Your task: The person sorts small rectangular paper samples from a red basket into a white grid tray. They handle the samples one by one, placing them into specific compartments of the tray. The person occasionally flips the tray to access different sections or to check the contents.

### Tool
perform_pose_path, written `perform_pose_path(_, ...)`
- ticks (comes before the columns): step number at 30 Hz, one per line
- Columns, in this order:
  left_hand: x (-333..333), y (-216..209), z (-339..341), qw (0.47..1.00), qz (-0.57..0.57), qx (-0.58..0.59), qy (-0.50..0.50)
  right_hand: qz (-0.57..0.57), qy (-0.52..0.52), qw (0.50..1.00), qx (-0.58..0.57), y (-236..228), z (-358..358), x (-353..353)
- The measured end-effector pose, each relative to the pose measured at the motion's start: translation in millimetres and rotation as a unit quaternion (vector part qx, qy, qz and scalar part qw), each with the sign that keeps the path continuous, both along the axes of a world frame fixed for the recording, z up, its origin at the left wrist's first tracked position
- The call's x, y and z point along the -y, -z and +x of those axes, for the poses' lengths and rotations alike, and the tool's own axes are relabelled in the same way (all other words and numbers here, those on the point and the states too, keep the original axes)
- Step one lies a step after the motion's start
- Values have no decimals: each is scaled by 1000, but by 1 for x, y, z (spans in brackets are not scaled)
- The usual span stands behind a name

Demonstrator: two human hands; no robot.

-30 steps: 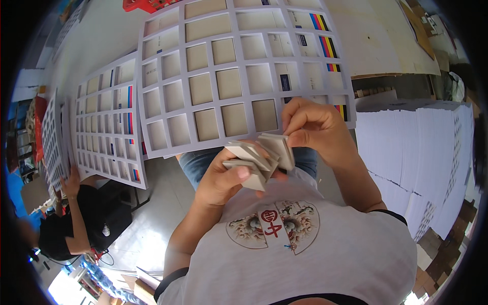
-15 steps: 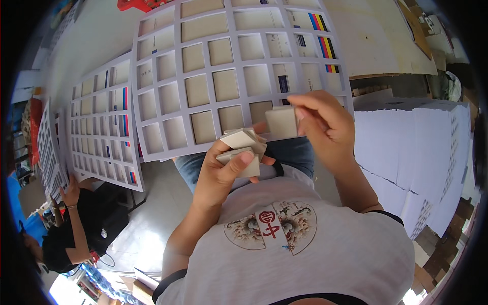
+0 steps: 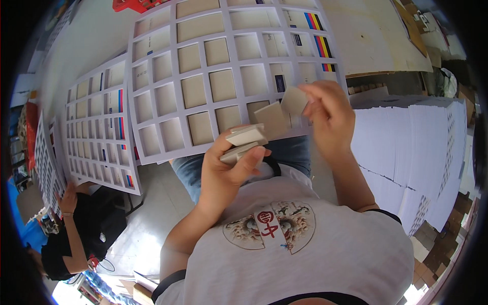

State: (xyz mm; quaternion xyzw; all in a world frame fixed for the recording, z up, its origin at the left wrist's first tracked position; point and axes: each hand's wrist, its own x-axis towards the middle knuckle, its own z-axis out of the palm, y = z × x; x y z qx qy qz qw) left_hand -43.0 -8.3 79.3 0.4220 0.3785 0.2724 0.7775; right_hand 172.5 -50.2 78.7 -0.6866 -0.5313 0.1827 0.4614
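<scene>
At four o'clock over the white grid (image 3: 176,66), a squarish beige card (image 3: 294,101) is pinched by the right hand (image 3: 331,114), its long axis unclear; at six o'clock, a card stack (image 3: 246,135) is gripped by the left hand (image 3: 223,165), long edges toward two o'clock

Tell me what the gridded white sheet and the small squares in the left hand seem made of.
The gridded white sheet: probably matte paperboard, with crisply cut windows. The small squares in the left hand: likely dull greyboard, plain grey-beige with thick, straight edges.
</scene>
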Motion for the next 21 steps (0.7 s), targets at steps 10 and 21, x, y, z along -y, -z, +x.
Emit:
perform_pose_path(10,-2,15,-3,996,19,61,-66,35,-92,987,130,23,14,-9)
perform_pose_path(21,0,3,2,996,-1,47,81,-102,-128,981,-104,-13,6,27)
